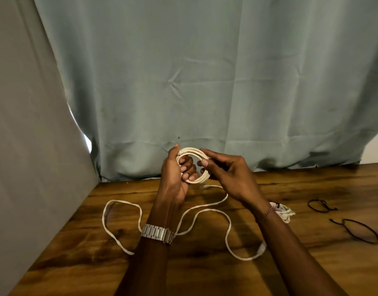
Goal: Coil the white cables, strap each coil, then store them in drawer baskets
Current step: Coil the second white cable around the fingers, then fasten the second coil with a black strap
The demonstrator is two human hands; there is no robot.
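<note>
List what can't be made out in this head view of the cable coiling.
- Drawer baskets: none in the head view.
- White bundle: mostly hidden behind the right wrist; what it is, unclear.
- Coil: the left hand and right hand cover parts; loop count unclear.
- Loose cable: its connector ends are too small and blurred to identify.
- Black straps: fastening too small to tell.

Grey-green curtain [205, 82] behind wooden table [205, 270].
</note>
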